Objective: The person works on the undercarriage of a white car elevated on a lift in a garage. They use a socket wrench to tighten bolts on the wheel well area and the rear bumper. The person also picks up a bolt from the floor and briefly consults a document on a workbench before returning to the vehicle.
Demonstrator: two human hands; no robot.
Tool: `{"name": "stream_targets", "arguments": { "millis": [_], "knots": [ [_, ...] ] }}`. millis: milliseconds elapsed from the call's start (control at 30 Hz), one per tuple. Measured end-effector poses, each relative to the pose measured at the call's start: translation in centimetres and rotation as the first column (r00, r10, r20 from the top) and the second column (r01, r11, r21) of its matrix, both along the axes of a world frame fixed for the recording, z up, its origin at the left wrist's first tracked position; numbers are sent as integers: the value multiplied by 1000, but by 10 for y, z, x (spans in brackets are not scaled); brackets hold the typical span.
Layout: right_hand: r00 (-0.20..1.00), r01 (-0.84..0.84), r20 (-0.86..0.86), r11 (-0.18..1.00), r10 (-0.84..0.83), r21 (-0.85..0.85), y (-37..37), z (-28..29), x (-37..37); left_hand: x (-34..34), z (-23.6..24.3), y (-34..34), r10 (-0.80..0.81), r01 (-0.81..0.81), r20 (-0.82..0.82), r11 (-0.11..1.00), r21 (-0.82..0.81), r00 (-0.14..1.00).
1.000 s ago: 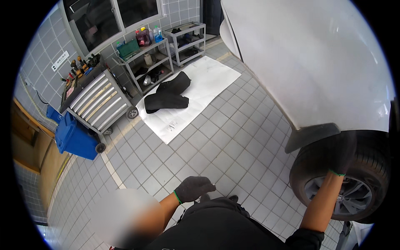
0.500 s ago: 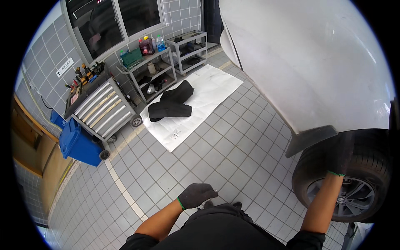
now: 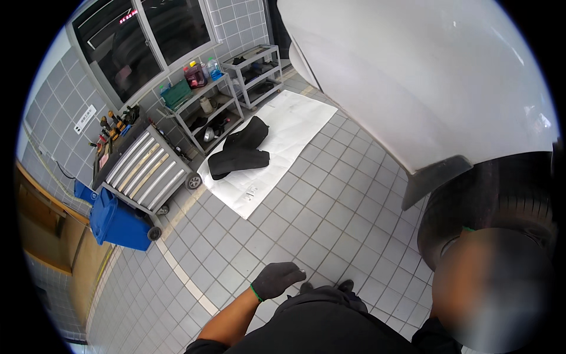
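Grey floor tiles (image 3: 295, 224) below, white car panel (image 3: 407, 76) looming right. My left hand (image 3: 275, 280) is curled, pinching a small pale piece (image 3: 302, 274), too tiny to name. Well off to its right stands the upright tyre (image 3: 435, 230). My right hand (image 3: 483, 197) is far nearer, dark against that tread; gripping or loose, I can't tell.
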State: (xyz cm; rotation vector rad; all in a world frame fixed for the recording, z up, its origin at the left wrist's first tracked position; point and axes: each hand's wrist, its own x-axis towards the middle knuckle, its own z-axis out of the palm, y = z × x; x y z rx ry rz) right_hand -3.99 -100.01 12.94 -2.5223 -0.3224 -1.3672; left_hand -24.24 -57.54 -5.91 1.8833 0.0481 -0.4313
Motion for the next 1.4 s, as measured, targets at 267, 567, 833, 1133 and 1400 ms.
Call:
{"name": "stream_targets", "arguments": {
  "millis": [267, 567, 833, 1133, 1400],
  "knots": [
    [977, -67, -147, 878, 154, 474, 35, 16, -8, 1, 1, -6, 12, -11, -56, 1000, 4, 998],
    [996, -94, -4, 993, 94, 76, 20, 16, -10, 3, 4, -14, -27, 28, -10, 997, 71, 1000],
    [842, -87, -151, 407, 517, 909, 34, 24, 1, -2, 1, -41, 1, -4, 66, 999, 40, 998],
    [989, 1, 146, 998, 9, -68, -32, -37, 42, -3, 38, -85, 26, -7, -125, 989, 148, 992],
    [900, -313, -132, 827, 415, 466, -15, -28, 35, -23, 9, -94, -40, 24, 106, 989, 149, 994]
  ]
}}
